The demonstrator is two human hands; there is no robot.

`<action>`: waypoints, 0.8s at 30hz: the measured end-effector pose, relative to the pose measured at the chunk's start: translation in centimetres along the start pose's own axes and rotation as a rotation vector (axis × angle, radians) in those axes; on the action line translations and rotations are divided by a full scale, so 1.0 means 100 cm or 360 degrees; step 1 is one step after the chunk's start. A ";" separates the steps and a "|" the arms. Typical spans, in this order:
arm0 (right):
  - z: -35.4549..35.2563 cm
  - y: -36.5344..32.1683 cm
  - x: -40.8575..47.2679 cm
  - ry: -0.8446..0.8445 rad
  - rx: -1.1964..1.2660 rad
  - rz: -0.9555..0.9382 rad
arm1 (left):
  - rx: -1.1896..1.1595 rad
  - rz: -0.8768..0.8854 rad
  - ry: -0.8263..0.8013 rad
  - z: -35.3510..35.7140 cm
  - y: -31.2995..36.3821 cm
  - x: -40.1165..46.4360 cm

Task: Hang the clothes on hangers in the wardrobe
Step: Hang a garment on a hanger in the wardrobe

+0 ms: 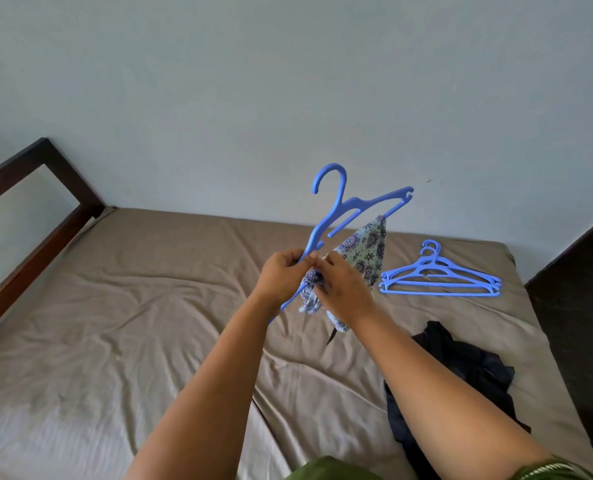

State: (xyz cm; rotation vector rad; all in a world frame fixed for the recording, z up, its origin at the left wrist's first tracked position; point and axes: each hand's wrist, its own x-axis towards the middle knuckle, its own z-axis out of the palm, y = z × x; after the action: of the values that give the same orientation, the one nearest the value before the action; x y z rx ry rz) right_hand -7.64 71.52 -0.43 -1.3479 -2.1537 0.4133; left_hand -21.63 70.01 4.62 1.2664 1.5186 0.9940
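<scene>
Floral garment [364, 252] pinched by fingers [317, 263] on hanger [340, 209].

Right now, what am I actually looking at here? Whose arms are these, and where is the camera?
There is no machine here: these are a person's two bare arms, seen from one camera worn on their head, looking forward and down over a bed with a brown sheet. The left hand grips a blue plastic hanger, held up and tilted. The right hand pinches a floral patterned garment that is being fitted onto that hanger. On the sheet to the right lies a stack of spare blue hangers, and nearer the person a crumpled dark garment waits. The wardrobe itself cannot be made out.
</scene>
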 end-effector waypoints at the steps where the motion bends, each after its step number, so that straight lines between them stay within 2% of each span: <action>1: -0.001 -0.001 0.003 -0.0021 0.0055 0.0035 | -0.0004 0.0007 0.0019 0.000 0.000 0.000; 3: -0.004 -0.004 0.007 -0.0094 0.0155 0.0106 | 0.0053 0.0014 0.0066 0.001 -0.001 0.001; 4: -0.006 -0.006 0.009 -0.0044 0.0217 0.0138 | 0.0098 0.0014 0.0077 0.001 -0.002 0.001; 7: -0.004 -0.005 0.010 0.0300 0.0356 0.0210 | 0.0247 0.0004 0.0079 0.001 -0.002 0.002; 8: -0.004 -0.008 0.009 0.0340 0.0388 0.0193 | 0.0254 0.0009 0.0068 0.001 -0.001 0.002; 9: -0.003 -0.010 0.008 0.0284 0.0437 0.0160 | 0.0235 0.0016 0.0057 0.001 -0.001 0.003; 11: -0.004 -0.013 0.006 -0.0063 0.0381 0.0126 | 0.0209 0.0013 0.0058 0.000 -0.001 0.003; 13: -0.007 -0.009 0.006 -0.0393 0.0198 0.0222 | 0.0205 -0.0023 0.0068 -0.002 -0.003 0.002; 14: -0.008 -0.006 0.006 -0.0423 0.0261 0.0338 | 0.0193 -0.0047 0.0072 -0.002 -0.004 0.002; 18: -0.009 0.004 0.008 0.0032 0.0950 0.0954 | 0.0188 -0.0088 0.0044 -0.002 -0.005 0.000; 24: -0.009 0.037 0.004 0.0000 0.0825 0.1032 | 0.0337 -0.0017 -0.0060 0.004 0.012 -0.006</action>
State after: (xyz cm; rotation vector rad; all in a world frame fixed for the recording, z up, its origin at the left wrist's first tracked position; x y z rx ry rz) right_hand -4.57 73.53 -1.49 -1.6774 -1.4037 1.1260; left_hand -20.84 69.65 5.77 1.4139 1.6323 0.8138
